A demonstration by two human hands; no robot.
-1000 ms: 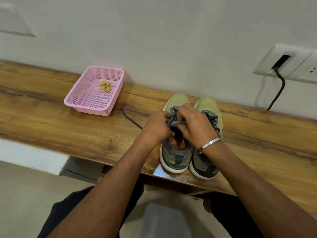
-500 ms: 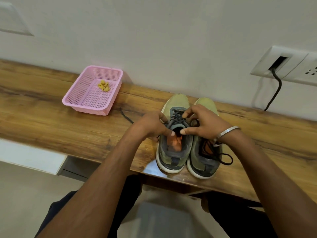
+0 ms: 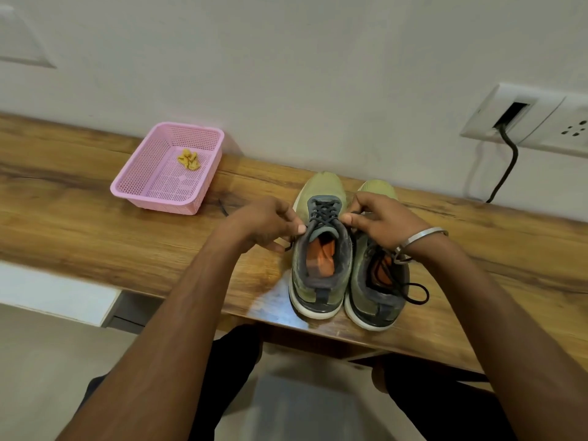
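- L sneaker [image 3: 319, 249] is stood on the counter [image 3: 95, 233] near its front edge, heel toward the person, touching the R sneaker [image 3: 378, 281]. The pair is kept side by side, openings up, so the lacing can be reached.
- The lace [image 3: 324, 213] of the L sneaker is drawn outward at the top eyelets. One end is pinched by the left grip [image 3: 264, 224] and the other by the right grip [image 3: 381, 224], fingers curled; prob. tightening before a knot.
- R sneaker's own lace is left slack, w/ a loop [image 3: 413, 292] hanging over its outer side.
- The wood-grain counter is set along a pale wall [image 3: 286, 74]. A pink mesh basket [image 3: 165, 205] w/ small yellow bits [image 3: 188, 159] is seen well apart at L, and a socket plate [image 3: 525, 119] w/ a dark cable [image 3: 506, 167] at R.
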